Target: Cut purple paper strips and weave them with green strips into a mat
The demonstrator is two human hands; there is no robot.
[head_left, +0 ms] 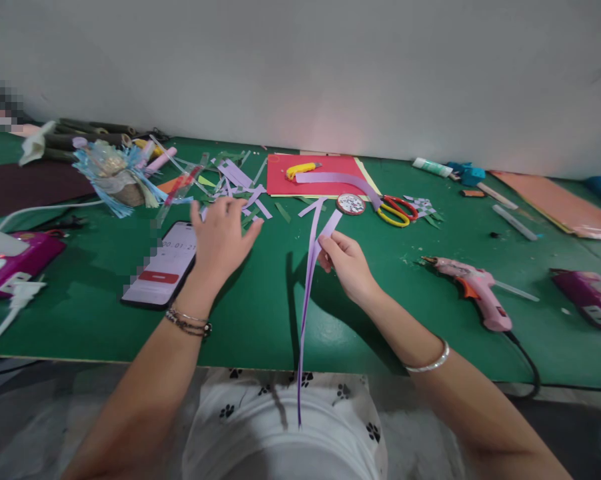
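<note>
Pinched between the thumb and fingers of my right hand [348, 262] is a long purple paper strip [309, 273], hanging down past the table's front edge. My left hand [225, 237] is held with its fingers apart, over the near side of a pile of purple and green paper scraps [238, 175]; nothing shows in it. Beside its wrist lies a phone [165, 263] with a running timer on the screen. Beyond my right hand are a small round patterned disc [351, 204], scissors [396, 215] with yellow and red handles, and another curved purple strip [338, 178].
A yellow cutter [303, 170] rests on red paper [280, 183] at the back. To the right lies a pink glue gun [473, 287] with its cable. A blue paper-fringed bundle [118, 173] and a magenta device [20, 260] with white cables are at left.
</note>
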